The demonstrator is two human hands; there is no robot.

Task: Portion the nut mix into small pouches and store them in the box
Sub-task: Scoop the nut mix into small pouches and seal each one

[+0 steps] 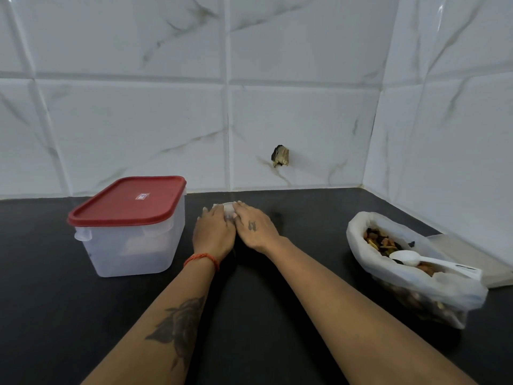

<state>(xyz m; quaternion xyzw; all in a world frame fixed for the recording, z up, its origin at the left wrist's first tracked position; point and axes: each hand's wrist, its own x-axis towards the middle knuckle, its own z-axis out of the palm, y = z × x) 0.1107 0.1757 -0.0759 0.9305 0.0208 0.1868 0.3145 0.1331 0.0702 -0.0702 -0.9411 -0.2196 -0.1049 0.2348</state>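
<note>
While both forearms stretch forward over the matte black surface [277, 315], the left hand [213, 232] and right hand [256, 230] lie side by side, palms down, on a small whitish pouch [228, 211] that peeks out between them. Their fingers [241, 210] curl over it, though how firmly they grip I cannot tell. To the left, just beside the hands, stands a translucent plastic box [130, 240] with a smooth red lid [127, 200] pressed on. Well apart on the right slumps a crinkled white bag [433, 284] of nut mix [383, 243], a white plastic spoon [408, 258] resting inside.
</note>
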